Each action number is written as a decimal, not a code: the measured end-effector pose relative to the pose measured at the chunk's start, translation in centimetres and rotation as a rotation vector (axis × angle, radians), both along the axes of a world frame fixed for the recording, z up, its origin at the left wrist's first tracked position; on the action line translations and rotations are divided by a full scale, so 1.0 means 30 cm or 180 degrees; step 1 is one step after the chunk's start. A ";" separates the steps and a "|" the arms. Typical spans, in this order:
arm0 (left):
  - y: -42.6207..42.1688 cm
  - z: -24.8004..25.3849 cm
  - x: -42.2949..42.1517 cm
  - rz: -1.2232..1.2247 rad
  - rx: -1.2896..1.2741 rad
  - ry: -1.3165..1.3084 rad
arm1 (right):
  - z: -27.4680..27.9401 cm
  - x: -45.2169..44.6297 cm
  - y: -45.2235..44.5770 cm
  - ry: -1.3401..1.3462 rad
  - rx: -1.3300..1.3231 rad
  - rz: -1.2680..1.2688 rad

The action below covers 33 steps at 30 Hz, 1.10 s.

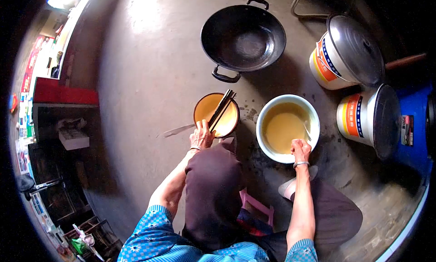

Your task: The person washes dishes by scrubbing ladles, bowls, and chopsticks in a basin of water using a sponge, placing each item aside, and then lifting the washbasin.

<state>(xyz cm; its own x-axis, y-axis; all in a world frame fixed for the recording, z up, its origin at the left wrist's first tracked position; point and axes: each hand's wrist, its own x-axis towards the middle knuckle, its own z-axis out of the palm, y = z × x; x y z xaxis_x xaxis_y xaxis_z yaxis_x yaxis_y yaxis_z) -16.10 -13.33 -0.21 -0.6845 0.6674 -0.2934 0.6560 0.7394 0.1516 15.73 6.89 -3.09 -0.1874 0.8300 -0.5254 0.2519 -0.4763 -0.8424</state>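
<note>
My left hand (202,136) is at the near rim of a yellow bowl with a dark edge (233,114). Its fingers close around the lower end of a bundle of dark chopsticks (222,108), which lies slanted across the bowl. A thin, flat, pale strip (178,131) sticks out leftward beside this hand; its kind is unclear. My right hand (300,148) is closed at the near right rim of a pale basin (260,137) of cloudy yellowish liquid (284,123). A slim whitish thing (307,131) shows just above its fingers; whether I grip it is unclear.
A large black wok (245,37) with two handles stands on the floor ahead. To the right are two white buckets (323,64) (352,114) with dark lids, beside a blue container (415,139). A pink stool (258,203) is under me. Shelves (59,189) line the left.
</note>
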 end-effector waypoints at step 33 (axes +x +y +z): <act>0.385 0.538 -0.092 -0.1723 0.0674 -0.1100 | -0.079 -0.033 0.073 -0.3047 0.1103 0.2018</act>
<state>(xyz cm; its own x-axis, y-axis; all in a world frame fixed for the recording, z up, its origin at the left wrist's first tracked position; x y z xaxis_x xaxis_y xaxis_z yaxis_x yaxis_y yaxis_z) -18.85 -1.77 15.94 -0.1279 0.9570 -0.2603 0.8134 0.2514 0.5247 14.74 9.08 -5.47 -0.2692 0.8560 -0.4414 0.9540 0.1741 -0.2442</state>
